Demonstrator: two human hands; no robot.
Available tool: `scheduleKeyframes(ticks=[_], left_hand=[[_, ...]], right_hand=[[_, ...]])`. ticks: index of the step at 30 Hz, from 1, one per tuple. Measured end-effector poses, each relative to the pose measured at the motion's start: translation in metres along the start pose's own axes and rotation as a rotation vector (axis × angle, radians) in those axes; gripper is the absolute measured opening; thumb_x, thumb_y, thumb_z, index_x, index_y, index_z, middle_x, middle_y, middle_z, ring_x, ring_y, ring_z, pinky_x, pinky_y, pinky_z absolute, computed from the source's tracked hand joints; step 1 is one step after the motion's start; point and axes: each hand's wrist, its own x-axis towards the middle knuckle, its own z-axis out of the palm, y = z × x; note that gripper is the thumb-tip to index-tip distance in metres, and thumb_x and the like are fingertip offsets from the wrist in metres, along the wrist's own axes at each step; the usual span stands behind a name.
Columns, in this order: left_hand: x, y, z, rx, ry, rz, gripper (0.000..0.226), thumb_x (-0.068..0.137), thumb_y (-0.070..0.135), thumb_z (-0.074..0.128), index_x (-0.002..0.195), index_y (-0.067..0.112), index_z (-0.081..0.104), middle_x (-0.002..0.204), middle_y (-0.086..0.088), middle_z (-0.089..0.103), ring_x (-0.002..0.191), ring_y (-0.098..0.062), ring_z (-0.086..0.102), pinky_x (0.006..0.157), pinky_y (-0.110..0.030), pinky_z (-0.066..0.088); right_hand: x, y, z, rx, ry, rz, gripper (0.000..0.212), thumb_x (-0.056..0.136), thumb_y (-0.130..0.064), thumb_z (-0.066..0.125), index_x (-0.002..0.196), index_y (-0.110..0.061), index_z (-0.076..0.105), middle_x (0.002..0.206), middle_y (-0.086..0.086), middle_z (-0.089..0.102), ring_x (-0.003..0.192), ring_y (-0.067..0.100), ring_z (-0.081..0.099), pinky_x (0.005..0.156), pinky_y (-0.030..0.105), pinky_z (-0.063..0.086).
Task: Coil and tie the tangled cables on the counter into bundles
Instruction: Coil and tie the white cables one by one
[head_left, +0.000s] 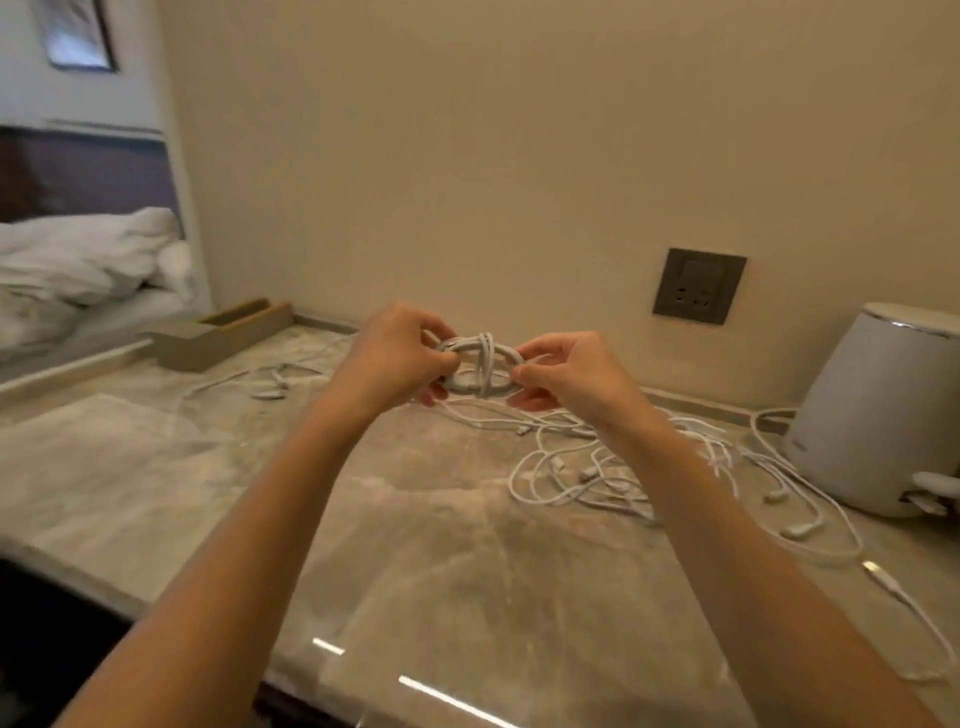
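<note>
A person's left hand (400, 353) grips one end of a coiled white cable bundle (478, 366) held lengthwise above the marble counter (208, 467), while the right hand (561, 374) pinches its opposite end, the tangled cables (613, 467) lying below right.

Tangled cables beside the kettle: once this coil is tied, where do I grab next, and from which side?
Probably a free connector at the near right edge of the tangled cables, pinched from above. It lies flat on the counter, clear of the crossed loops, so it should pull out singly; the kettle blocks the far side.
</note>
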Motion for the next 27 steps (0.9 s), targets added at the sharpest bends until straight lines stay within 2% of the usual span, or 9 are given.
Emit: scheduleKeyframes(ticks=[3,6,13,15,18,20,24,27], left_hand=[[-0.039,-0.040,-0.048,0.031,0.094,-0.072,0.014,0.084,0.003,0.064,0.097,0.009,0.065,0.071,-0.006,0.067,0.044,-0.006,0.060,0.040,-0.015,0.047],[-0.082,-0.085,-0.101,0.065,0.214,-0.185,0.017,0.082,0.004,0.065,0.099,0.007,0.064,0.072,-0.008,0.067,0.047,-0.009,0.062,0.038,-0.016,0.043],[-0.189,-0.184,-0.197,0.119,0.438,-0.483,0.010,0.080,0.005,0.064,0.088,0.011,0.063,0.074,-0.006,0.068,0.050,-0.008,0.062,0.039,-0.017,0.045],[-0.217,-0.210,-0.214,0.157,0.500,-0.557,0.012,0.079,0.005,0.063,0.081,0.016,0.064,0.073,-0.003,0.068,0.053,-0.009,0.063,0.044,-0.021,0.050],[-0.261,-0.254,-0.231,0.218,0.561,-0.674,0.017,0.074,0.004,0.064,0.076,0.021,0.064,0.075,-0.003,0.068,0.065,-0.018,0.067,0.064,-0.035,0.058],[-0.289,-0.283,-0.237,0.251,0.558,-0.759,0.018,0.072,0.005,0.064,0.076,0.022,0.065,0.075,-0.001,0.067,0.070,-0.017,0.066,0.072,-0.037,0.058],[-0.335,-0.331,-0.236,0.339,0.443,-0.888,0.021,0.075,0.010,0.068,0.094,0.018,0.068,0.080,0.001,0.066,0.073,-0.014,0.060,0.074,-0.027,0.050],[-0.359,-0.362,-0.227,0.417,0.317,-0.947,0.022,0.077,0.017,0.068,0.099,0.018,0.068,0.093,-0.002,0.068,0.090,-0.019,0.062,0.076,-0.026,0.045]], right_hand=[[-0.010,-0.011,0.067,0.006,-0.100,-0.022,0.014,0.083,0.008,0.062,0.078,-0.005,0.062,0.065,0.010,0.062,0.045,0.008,0.060,0.051,0.019,0.053],[-0.022,-0.022,0.143,0.014,-0.209,-0.046,0.016,0.082,0.006,0.064,0.076,-0.008,0.060,0.066,0.011,0.063,0.051,0.013,0.061,0.054,0.020,0.054],[-0.062,-0.036,0.310,0.000,-0.498,-0.105,0.016,0.081,0.006,0.066,0.071,-0.006,0.060,0.066,0.011,0.062,0.052,0.016,0.060,0.055,0.022,0.056],[-0.075,-0.032,0.349,-0.008,-0.572,-0.109,0.008,0.081,0.005,0.066,0.077,-0.001,0.063,0.068,0.013,0.063,0.054,0.019,0.063,0.059,0.027,0.059],[-0.097,-0.021,0.408,-0.067,-0.679,-0.112,0.005,0.080,0.002,0.068,0.078,-0.002,0.066,0.072,0.019,0.067,0.065,0.028,0.068,0.071,0.037,0.060],[-0.111,-0.008,0.444,-0.092,-0.747,-0.080,0.003,0.080,0.001,0.069,0.079,-0.002,0.068,0.071,0.017,0.068,0.066,0.026,0.069,0.073,0.037,0.059],[-0.139,0.028,0.505,-0.148,-0.891,-0.002,0.007,0.079,0.001,0.071,0.076,-0.004,0.068,0.064,0.008,0.063,0.063,0.022,0.066,0.073,0.036,0.059],[-0.155,0.059,0.534,-0.220,-0.966,0.052,0.003,0.079,0.001,0.070,0.082,-0.001,0.070,0.060,0.004,0.061,0.053,0.011,0.064,0.060,0.020,0.056]])
